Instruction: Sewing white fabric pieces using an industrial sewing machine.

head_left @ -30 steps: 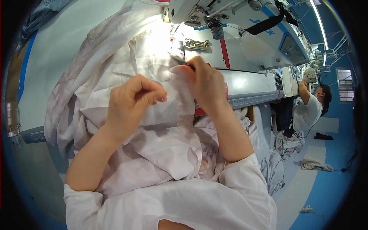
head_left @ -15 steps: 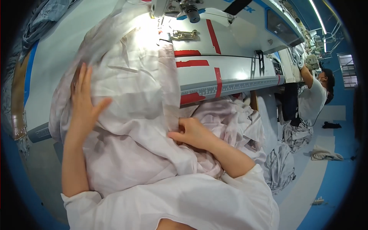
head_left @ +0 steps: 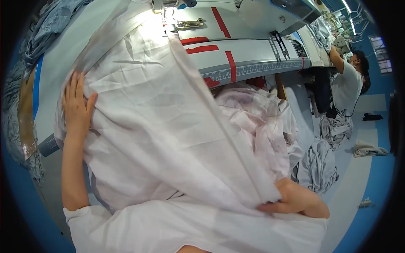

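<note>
A large pale pinkish-white cloth [head_left: 139,114] stretches from under the presser foot of the sewing machine [head_left: 163,21] down to my lap. My left hand [head_left: 78,103] lies flat on the cloth's left part, fingers outstretched. At the lower right my right hand [head_left: 291,198] is closed on the cloth's edge and draws it taut, so a straight folded edge runs from the needle area to my fingers. A bright lamp glow falls on the cloth by the needle.
A ruler strip [head_left: 253,67] and red tape [head_left: 230,66] mark the table's front edge. Small scissors [head_left: 279,44] and a metal part [head_left: 190,23] lie on the machine bed. Bunched pale cloth [head_left: 261,122] hangs at right. Grey-blue fabric [head_left: 55,25] lies far left. A co-worker [head_left: 348,84] sits at right.
My right hand has moved right and toward me, pulling the cloth's edge out taut. My left hand has shifted slightly left and stays flat. The view has tilted, so the machine appears higher.
</note>
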`<action>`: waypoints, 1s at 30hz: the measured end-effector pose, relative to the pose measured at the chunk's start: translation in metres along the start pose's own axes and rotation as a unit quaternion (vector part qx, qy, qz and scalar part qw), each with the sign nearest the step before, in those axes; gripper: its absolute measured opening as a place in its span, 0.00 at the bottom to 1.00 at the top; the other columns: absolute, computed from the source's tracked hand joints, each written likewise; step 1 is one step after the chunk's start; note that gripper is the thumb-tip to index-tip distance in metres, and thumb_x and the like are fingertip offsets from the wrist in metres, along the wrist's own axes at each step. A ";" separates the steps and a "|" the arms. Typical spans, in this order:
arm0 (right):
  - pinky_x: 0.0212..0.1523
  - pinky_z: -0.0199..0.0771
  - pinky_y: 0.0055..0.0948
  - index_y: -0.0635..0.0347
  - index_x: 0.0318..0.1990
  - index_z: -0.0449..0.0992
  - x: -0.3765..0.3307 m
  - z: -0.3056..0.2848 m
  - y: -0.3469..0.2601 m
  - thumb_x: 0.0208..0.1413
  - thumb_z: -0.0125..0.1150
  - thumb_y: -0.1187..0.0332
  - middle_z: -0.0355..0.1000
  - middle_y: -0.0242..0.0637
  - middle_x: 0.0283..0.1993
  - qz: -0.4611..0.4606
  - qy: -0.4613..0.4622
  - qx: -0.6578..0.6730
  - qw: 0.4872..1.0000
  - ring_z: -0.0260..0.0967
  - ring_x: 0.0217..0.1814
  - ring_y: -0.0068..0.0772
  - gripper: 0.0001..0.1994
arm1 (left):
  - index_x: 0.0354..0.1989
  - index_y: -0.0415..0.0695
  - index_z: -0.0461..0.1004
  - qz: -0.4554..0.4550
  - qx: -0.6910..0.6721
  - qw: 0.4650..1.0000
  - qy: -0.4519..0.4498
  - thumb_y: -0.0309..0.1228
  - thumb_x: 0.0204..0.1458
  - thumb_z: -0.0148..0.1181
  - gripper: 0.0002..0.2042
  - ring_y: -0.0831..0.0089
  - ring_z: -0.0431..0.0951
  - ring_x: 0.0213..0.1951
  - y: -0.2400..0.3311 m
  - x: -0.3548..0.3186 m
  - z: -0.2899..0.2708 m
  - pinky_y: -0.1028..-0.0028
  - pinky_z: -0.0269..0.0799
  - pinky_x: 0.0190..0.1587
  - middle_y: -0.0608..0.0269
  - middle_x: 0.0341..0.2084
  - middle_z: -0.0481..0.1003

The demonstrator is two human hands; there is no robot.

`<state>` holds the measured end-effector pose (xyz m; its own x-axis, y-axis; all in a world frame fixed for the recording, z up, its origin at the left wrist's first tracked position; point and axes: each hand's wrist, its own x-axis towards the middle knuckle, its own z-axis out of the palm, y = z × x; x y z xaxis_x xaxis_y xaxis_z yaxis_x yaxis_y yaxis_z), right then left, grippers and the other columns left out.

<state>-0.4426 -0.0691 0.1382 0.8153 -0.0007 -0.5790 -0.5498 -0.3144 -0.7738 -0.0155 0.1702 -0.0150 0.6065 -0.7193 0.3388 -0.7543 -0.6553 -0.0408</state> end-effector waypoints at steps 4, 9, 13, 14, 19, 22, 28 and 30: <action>0.25 0.66 0.38 0.65 0.31 0.74 -0.011 0.060 0.042 0.48 0.62 0.64 0.71 0.50 0.24 0.115 0.089 -0.106 0.984 0.69 0.25 0.51 0.11 | 0.65 0.48 0.51 -0.158 -0.086 0.981 -0.069 0.52 0.49 0.56 0.38 0.51 0.52 0.64 0.016 -0.016 0.001 0.52 0.43 0.63 0.48 0.63 0.52; 0.24 0.68 0.43 0.66 0.29 0.69 0.003 0.058 0.026 0.48 0.60 0.64 0.69 0.50 0.20 0.060 0.115 -0.221 0.967 0.69 0.23 0.53 0.13 | 0.64 0.49 0.53 -0.152 -0.148 0.977 -0.013 0.52 0.50 0.55 0.36 0.51 0.54 0.63 -0.005 0.010 0.027 0.50 0.46 0.61 0.47 0.61 0.55; 0.23 0.68 0.42 0.66 0.30 0.69 0.007 0.049 0.021 0.48 0.61 0.63 0.69 0.49 0.20 0.080 0.074 -0.200 0.974 0.68 0.22 0.52 0.13 | 0.64 0.50 0.53 -0.157 -0.109 0.981 0.008 0.55 0.50 0.53 0.36 0.50 0.55 0.62 -0.022 0.035 0.039 0.51 0.50 0.60 0.48 0.61 0.55; 0.23 0.68 0.42 0.66 0.30 0.69 0.009 0.047 0.020 0.48 0.61 0.63 0.69 0.49 0.20 0.083 0.075 -0.204 0.972 0.68 0.22 0.52 0.13 | 0.64 0.50 0.54 -0.160 -0.097 0.982 0.009 0.56 0.50 0.53 0.36 0.50 0.56 0.62 -0.026 0.043 0.043 0.51 0.50 0.60 0.48 0.61 0.56; 0.22 0.68 0.41 0.66 0.29 0.69 0.022 0.044 0.019 0.50 0.61 0.61 0.68 0.50 0.19 0.079 0.078 -0.176 0.978 0.69 0.21 0.53 0.15 | 0.62 0.48 0.57 -0.136 -0.111 0.984 0.038 0.57 0.49 0.53 0.36 0.50 0.59 0.60 -0.046 0.075 0.066 0.56 0.54 0.60 0.47 0.59 0.59; 0.22 0.68 0.41 0.67 0.31 0.70 0.024 0.039 0.023 0.51 0.60 0.61 0.69 0.51 0.20 0.093 0.070 -0.155 0.981 0.69 0.22 0.54 0.15 | 0.61 0.46 0.58 -0.139 -0.103 0.984 0.031 0.56 0.49 0.53 0.35 0.52 0.60 0.60 -0.048 0.098 0.076 0.60 0.56 0.59 0.48 0.59 0.61; 0.26 0.69 0.42 0.65 0.35 0.74 0.036 0.030 0.019 0.51 0.59 0.62 0.71 0.51 0.23 0.165 0.036 -0.104 0.980 0.70 0.25 0.54 0.14 | 0.59 0.43 0.61 -0.108 -0.102 0.987 0.067 0.56 0.50 0.53 0.34 0.55 0.64 0.58 -0.066 0.128 0.090 0.60 0.61 0.56 0.49 0.57 0.63; 0.28 0.70 0.41 0.64 0.35 0.75 0.042 0.025 0.012 0.50 0.59 0.62 0.71 0.51 0.24 0.162 0.036 -0.100 0.981 0.70 0.27 0.54 0.13 | 0.59 0.43 0.61 -0.111 -0.098 0.987 0.063 0.56 0.50 0.53 0.34 0.54 0.65 0.57 -0.068 0.138 0.094 0.59 0.62 0.55 0.50 0.56 0.64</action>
<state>-0.4190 -0.0488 0.0980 0.6182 -0.1973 -0.7609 -0.7416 -0.4671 -0.4815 0.1436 0.0935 -0.0539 0.7352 -0.5210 0.4336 -0.6483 -0.7274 0.2252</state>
